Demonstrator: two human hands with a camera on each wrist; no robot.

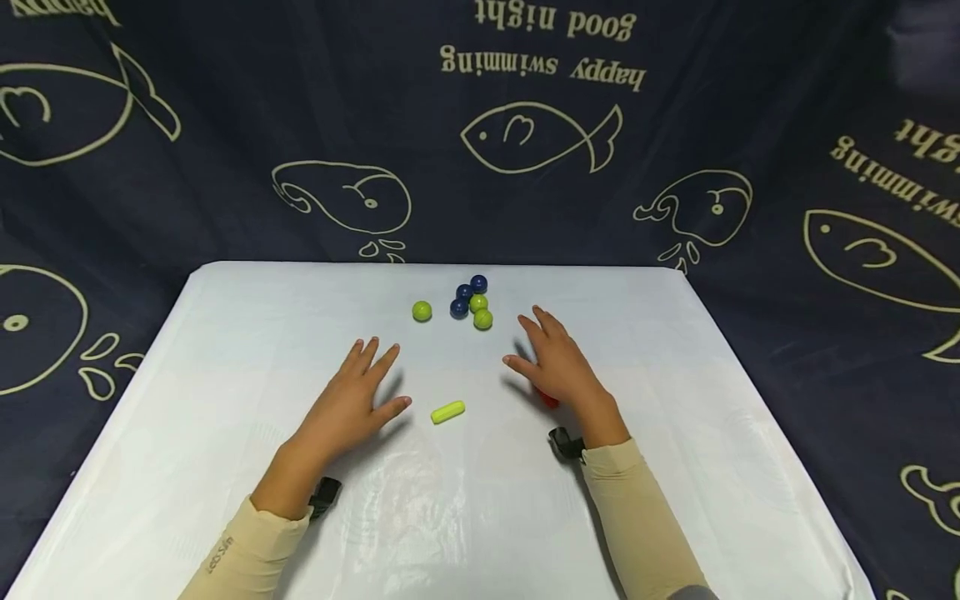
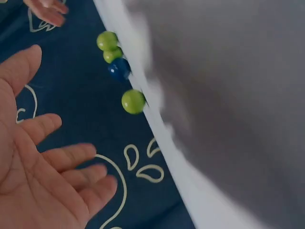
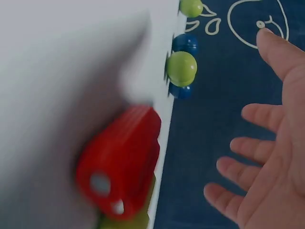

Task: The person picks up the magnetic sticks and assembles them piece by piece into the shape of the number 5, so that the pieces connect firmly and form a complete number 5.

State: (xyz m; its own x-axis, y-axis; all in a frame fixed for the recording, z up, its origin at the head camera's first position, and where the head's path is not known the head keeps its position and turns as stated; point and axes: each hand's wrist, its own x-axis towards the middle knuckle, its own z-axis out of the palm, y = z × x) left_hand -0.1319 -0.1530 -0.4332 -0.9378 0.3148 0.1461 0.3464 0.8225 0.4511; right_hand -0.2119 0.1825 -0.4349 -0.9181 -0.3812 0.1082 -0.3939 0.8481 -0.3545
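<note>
Both hands hover palm down over a white table (image 1: 225,467), fingers spread and holding nothing. My left hand (image 1: 360,392) is left of a lime-green capsule-shaped piece (image 1: 447,412). My right hand (image 1: 555,362) is above a red piece (image 1: 547,400), mostly hidden beneath it in the head view; the right wrist view shows the red piece (image 3: 121,162) close up, ribbed, with something green under it. Ahead lie green balls (image 1: 422,311) (image 1: 483,318) and dark blue balls (image 1: 478,284) in a cluster. The left wrist view shows the open palm (image 2: 43,176) and green balls (image 2: 133,101).
A dark blue cloth (image 1: 525,133) printed with fish, whales and words hangs behind and around the table. The table's far edge (image 1: 435,265) lies just beyond the balls. A black wrist-camera strap (image 1: 324,495) shows at each wrist.
</note>
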